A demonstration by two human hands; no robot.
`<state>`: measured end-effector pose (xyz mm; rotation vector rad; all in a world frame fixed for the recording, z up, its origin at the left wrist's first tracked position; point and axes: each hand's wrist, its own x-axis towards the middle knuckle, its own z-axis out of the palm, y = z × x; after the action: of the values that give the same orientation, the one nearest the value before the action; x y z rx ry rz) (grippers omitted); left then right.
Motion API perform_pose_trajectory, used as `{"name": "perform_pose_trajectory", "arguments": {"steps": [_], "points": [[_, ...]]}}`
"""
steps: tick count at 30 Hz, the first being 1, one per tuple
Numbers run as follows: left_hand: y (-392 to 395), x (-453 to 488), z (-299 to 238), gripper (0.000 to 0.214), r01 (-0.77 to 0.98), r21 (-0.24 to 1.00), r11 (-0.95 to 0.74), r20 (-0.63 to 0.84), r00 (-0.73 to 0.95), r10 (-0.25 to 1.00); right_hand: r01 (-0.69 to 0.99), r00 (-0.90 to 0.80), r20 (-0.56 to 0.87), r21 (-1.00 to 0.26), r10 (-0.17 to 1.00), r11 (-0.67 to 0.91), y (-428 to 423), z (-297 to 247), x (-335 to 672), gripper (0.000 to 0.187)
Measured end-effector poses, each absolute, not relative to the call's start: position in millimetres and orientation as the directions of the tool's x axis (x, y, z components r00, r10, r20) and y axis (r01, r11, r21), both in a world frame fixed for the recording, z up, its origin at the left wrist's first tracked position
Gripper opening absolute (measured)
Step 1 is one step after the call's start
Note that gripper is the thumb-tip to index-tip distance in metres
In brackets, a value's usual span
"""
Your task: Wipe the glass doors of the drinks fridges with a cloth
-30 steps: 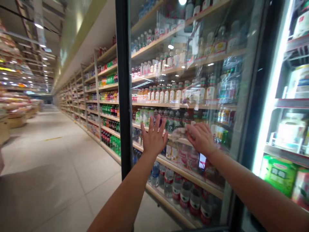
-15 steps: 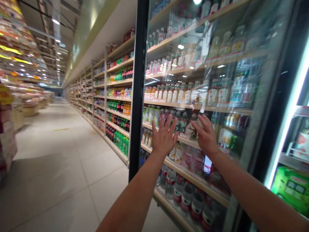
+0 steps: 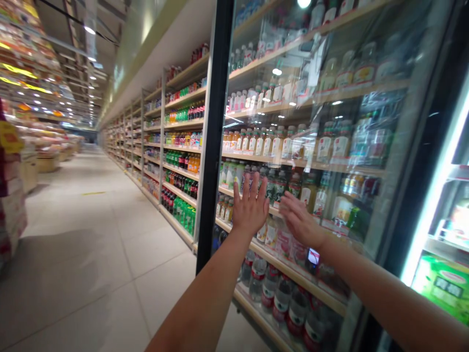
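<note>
In front of a tall glass door (image 3: 340, 195) with a dark frame, both of my hands are raised. My left hand (image 3: 251, 208) is upright with its fingers extended and its back towards me; it holds nothing. Just right of it, my right hand (image 3: 298, 220) slants leftward, fingers stretched out and also with nothing held. Whether either palm touches the glass, I cannot tell. Rows of bottles on shelves show in the glass around my hands, among them pale-labelled bottles (image 3: 269, 143) above and large clear bottles (image 3: 282, 299) below.
To the left, open shelves of drinks (image 3: 183, 161) run far back along an aisle with a pale tiled floor (image 3: 91, 259). Stacked goods (image 3: 12, 195) stand at the far left. At the right edge are a bright light strip (image 3: 436, 195) and a green package (image 3: 443, 286).
My right hand has moved left and a little down, closer to my left hand. My left hand stays nearly in place. The view has shifted slightly.
</note>
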<state>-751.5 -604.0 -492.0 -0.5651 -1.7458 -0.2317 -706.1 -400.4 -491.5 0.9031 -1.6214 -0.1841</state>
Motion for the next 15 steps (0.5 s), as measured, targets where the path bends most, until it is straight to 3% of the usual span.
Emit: {"name": "perform_pose_trajectory", "arguments": {"steps": [4, 6, 8, 11, 13, 15], "points": [[-604.2, -750.8, -492.3, 0.069, 0.484, -0.139, 0.864, 0.96, -0.149, 0.238, -0.395, 0.153, 0.919, 0.394, -0.364, 0.83, -393.8, -443.5, -711.9, 0.047], [-604.4, -750.6, -492.3, 0.069, 0.485, -0.14, 0.863, 0.961, -0.145, 0.237, -0.377, 0.15, 0.938, 0.347, -0.313, 0.859, -391.8, -442.8, -712.3, 0.047], [-604.7, -750.2, -492.1, 0.068, 0.489, -0.136, 0.862, 0.962, -0.144, 0.233, -0.369, 0.064, 0.891, 0.44, -0.451, 0.819, -391.3, -459.1, -710.2, 0.047], [-605.3, -749.1, -491.8, 0.067, 0.494, -0.135, 0.859, 0.963, -0.139, 0.231, -0.378, -0.068, 0.683, 0.657, -0.728, 0.652, -389.4, -482.2, -705.4, 0.051], [-605.8, -748.5, -491.5, 0.066, 0.497, -0.134, 0.858, 0.964, -0.137, 0.229, -0.358, -0.118, 0.635, 0.69, -0.763, 0.629, -385.9, -477.6, -703.8, 0.051], [-606.0, -748.2, -491.3, 0.065, 0.5, -0.13, 0.856, 0.965, -0.134, 0.225, -0.322, -0.11, 0.743, 0.602, -0.661, 0.731, -382.4, -459.6, -704.5, 0.054]]}}
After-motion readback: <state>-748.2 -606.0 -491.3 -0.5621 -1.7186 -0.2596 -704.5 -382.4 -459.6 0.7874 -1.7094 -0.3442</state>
